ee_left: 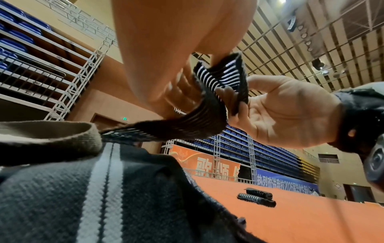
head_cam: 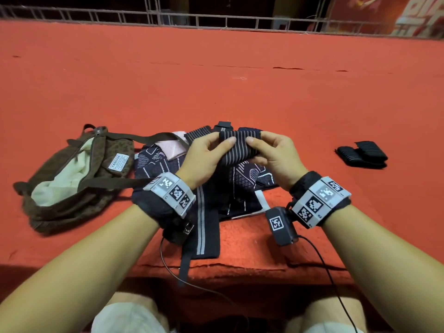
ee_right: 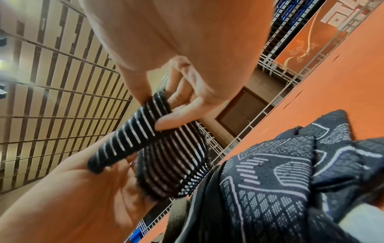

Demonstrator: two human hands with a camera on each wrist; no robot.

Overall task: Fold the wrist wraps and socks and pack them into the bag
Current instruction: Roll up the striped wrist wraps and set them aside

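Both hands hold a black wrist wrap [head_cam: 239, 146] with thin white stripes above a pile of dark patterned socks [head_cam: 247, 181]. My left hand [head_cam: 206, 155] pinches its left part with thumb on top; my right hand [head_cam: 271, 152] pinches the right part. In the left wrist view the striped wrap [ee_left: 209, 105] bends in a fold between the fingers. The right wrist view shows the wrap [ee_right: 158, 151] doubled over, above the patterned socks [ee_right: 280, 172]. A brown bag [head_cam: 77, 174] lies open at the left, pale lining showing. A folded wrap [head_cam: 362, 155] lies at the right.
A black band with grey stripes [head_cam: 204, 224] hangs toward the near edge of the red felt surface [head_cam: 216, 80]. The bag strap [head_cam: 149, 137] runs toward the sock pile, over a pink cloth [head_cam: 171, 146]. Cables trail from both wrist cameras. A metal railing [head_cam: 216, 20] lines the far edge.
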